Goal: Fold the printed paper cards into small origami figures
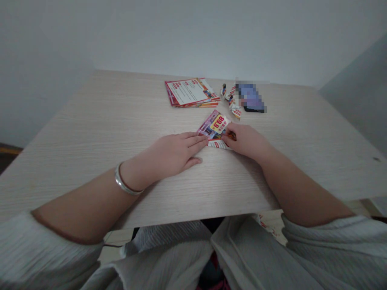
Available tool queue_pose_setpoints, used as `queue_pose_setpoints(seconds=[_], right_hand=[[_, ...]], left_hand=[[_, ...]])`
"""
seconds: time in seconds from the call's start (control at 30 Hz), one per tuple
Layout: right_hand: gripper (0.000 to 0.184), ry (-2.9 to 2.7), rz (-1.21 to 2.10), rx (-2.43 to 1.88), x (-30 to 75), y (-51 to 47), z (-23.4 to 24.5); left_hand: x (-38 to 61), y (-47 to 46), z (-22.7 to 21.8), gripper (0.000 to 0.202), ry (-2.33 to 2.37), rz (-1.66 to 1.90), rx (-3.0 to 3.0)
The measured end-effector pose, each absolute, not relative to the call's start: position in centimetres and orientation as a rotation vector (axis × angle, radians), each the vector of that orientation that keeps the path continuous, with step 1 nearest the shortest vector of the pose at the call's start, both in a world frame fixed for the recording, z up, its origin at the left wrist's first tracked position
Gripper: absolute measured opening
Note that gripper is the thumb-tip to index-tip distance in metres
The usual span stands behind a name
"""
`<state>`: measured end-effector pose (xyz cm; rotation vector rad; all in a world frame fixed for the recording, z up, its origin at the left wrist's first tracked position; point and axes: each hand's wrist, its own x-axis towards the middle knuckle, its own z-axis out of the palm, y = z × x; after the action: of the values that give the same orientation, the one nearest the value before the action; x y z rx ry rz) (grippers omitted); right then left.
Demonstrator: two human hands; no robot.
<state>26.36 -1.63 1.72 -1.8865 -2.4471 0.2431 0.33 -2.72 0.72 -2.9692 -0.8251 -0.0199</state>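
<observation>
A printed paper flyer (209,125), purple and yellow with a big red price, lies folded on the table in front of me. My left hand (178,152) lies flat with its fingers stretched out, and the fingertips touch the flyer's left corner. At the right side of the paper, my right hand (246,139) has its fingers curled and pinched on the flyer's edge. Part of the flyer is hidden under those fingers. A white strip with red print shows along its near edge.
Behind the flyer lies a stack of similar flyers (190,92). Several twisted paper pieces (235,109) sit to its right, beside a phone (252,98) with a blurred screen. The pale wooden table (105,112) meets a wall at the back; its front edge is close to my body.
</observation>
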Motion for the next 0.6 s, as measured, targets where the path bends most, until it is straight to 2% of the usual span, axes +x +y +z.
queue_pose_setpoints(seconds=[0.17,0.4,0.6], right_hand=[[0.025,-2.382,0.135,-1.922,26.4,-1.8,1.8],[0.033,-2.486,-0.085,-1.679,24.8,-2.2,1.6],[0.025,-2.419,0.228,-1.796,24.8,-1.4,1.2]], left_hand=[[0.6,-3.0,0.9,0.062,-0.833,0.022,-2.951],[0.8,-2.9,0.8,0.063,-0.839,0.044,-2.935],[0.5,-3.0,1.2,0.063,-0.843,0.056,-2.970]])
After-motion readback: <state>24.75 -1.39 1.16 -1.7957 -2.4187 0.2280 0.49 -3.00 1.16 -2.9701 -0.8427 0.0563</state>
